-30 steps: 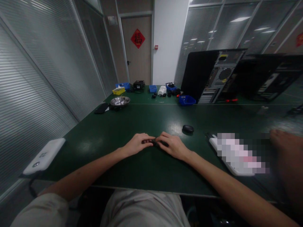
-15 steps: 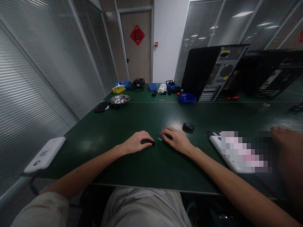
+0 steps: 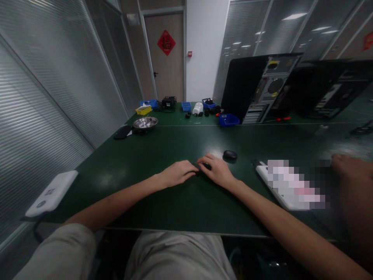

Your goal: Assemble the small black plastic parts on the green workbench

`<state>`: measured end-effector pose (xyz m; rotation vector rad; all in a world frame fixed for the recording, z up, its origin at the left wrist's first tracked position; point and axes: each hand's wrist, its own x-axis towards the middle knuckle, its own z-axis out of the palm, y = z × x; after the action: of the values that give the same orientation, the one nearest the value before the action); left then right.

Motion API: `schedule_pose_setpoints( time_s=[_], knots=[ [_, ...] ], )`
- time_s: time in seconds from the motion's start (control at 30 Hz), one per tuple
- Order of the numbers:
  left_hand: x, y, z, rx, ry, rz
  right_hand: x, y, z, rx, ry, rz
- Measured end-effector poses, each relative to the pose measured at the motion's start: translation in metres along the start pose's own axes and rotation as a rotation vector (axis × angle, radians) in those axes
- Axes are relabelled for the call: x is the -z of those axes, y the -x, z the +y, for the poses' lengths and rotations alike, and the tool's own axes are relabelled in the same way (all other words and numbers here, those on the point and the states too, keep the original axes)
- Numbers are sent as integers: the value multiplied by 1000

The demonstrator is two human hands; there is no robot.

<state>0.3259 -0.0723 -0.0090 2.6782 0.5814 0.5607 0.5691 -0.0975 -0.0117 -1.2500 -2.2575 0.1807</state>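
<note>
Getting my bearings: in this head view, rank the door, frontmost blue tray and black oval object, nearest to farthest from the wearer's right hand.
1. Black oval object: beyond the right hand.
2. Frontmost blue tray: by the computer tower.
3. Door: background, left.

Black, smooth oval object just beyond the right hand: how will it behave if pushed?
The black, smooth oval object probably slides rather than tips: it sits low and wide on the glossy green tabletop. It likely stays stiff, since it looks like a rounded hard shell. A grip might slip on its smooth, curved top.
</note>
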Motion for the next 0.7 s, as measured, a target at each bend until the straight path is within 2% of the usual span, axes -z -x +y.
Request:
schedule_pose_setpoints(
  time_s=[0.07,0.17,0.3,0.4,0.47,0.53,0.6,0.7],
  knots=[
    [7,11,-14,23,-34,-1,1,0,0,-1,-5,-1],
    [31,47,-56,179,-124,54,2,0,0,6,-11,-10],
    [85,127,-133,518,-360,151,2,1,-1,16,-24,-28],
    [129,191,-178,806,-541,222,3,1,-3,13,-23,-32],
    [152,223,-195,999,-608,248,3,0,-4,12,-27,-34],
    [165,243,-204,1133,-598,261,3,0,-4,11,-30,-38],
    [172,252,-207,1185,-564,268,3,0,-4,9,-25,-37],
    [173,251,-208,1197,-551,305,2,0,-3,9,-18,-33]
  ],
)
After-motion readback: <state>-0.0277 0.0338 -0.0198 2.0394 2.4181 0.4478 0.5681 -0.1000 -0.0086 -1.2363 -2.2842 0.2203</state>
